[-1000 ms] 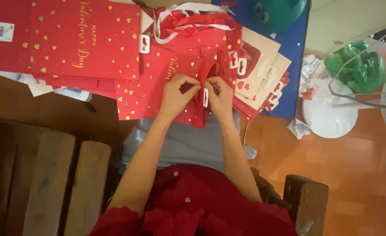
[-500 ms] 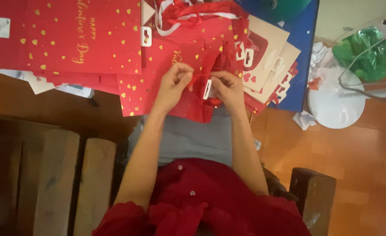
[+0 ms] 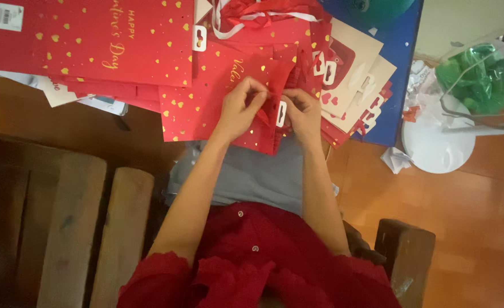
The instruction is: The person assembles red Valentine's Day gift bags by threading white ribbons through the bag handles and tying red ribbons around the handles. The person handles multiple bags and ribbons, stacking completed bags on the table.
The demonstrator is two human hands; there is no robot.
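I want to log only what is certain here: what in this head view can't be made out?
- What the left hand and right hand pinch at the red gift bag: fingers cover it.
- The flat red bag: cut off by the top edge.
- The lower bags in the fanned stack: overlapped by the ones above.
- The green thing: blurred behind clear wrap.

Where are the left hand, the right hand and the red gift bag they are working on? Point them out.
left hand (image 3: 239,108), head view, on the back of the hand.
right hand (image 3: 304,114), head view, on the knuckles.
red gift bag (image 3: 198,111), head view, on its flat front with gold hearts.
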